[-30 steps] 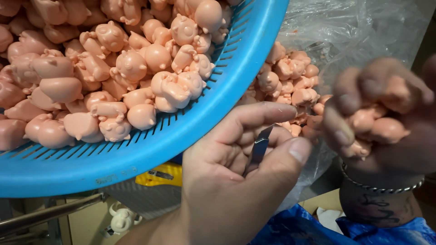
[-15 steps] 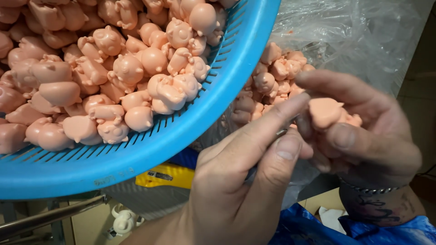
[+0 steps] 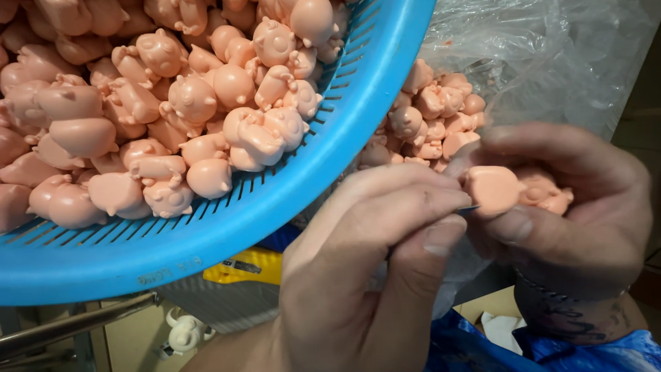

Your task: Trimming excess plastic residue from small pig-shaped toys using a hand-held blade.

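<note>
My left hand (image 3: 358, 275) is low in the middle, pinching a thin dark metal blade (image 3: 469, 208) between thumb and fingers. Only the blade's tip shows, and it touches a pink rubber figurine (image 3: 492, 189). My right hand (image 3: 585, 227) grips that figurine at the right, with one or two more pink figurines (image 3: 547, 193) tucked in its palm. A blue slotted plastic basket (image 3: 275, 213) heaped with several pink figurines (image 3: 193, 103) fills the upper left, tilted just above my left hand.
A clear plastic bag (image 3: 544, 62) at the upper right holds more pink figurines (image 3: 437, 110) behind the basket rim. Below the basket are a yellow object (image 3: 244, 269), a white figurine (image 3: 182, 334) and a metal bar (image 3: 76, 327). Blue fabric (image 3: 482, 344) lies at the bottom right.
My right hand came in from the right and turned a figurine toward my left hand. My left hand closed its fingers on the blade and brought the tip to the figurine.
</note>
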